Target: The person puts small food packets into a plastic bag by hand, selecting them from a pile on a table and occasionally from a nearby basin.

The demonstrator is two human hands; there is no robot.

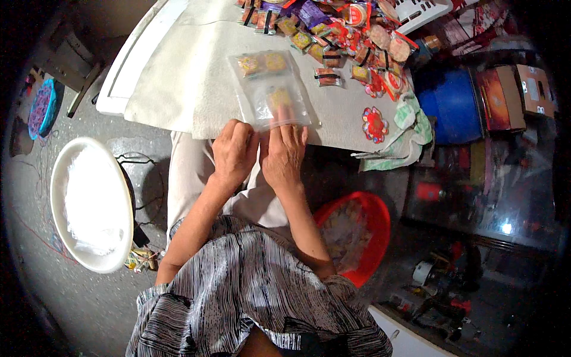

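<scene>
A clear plastic bag (258,89) lies flat on the cloth-covered table (209,58). Two small yellow packets (275,61) are side by side at its far end, and a third yellow packet (280,96) is nearer to me, inside the bag. My left hand (236,149) pinches the bag's near left edge, fingers curled. The fingers of my right hand (283,151) reach into the bag's near end, their tips at the third packet; whether they grip it is hard to tell. Right of the bag lies a pile of small wrapped snacks (343,40).
A red flower-shaped piece (375,125) and a green-and-white cloth (406,129) lie at the table's right edge. On the left stands a white basin (93,205) of clear bags. A red basin (379,223) is below on the right, beyond it a blue drum (450,107).
</scene>
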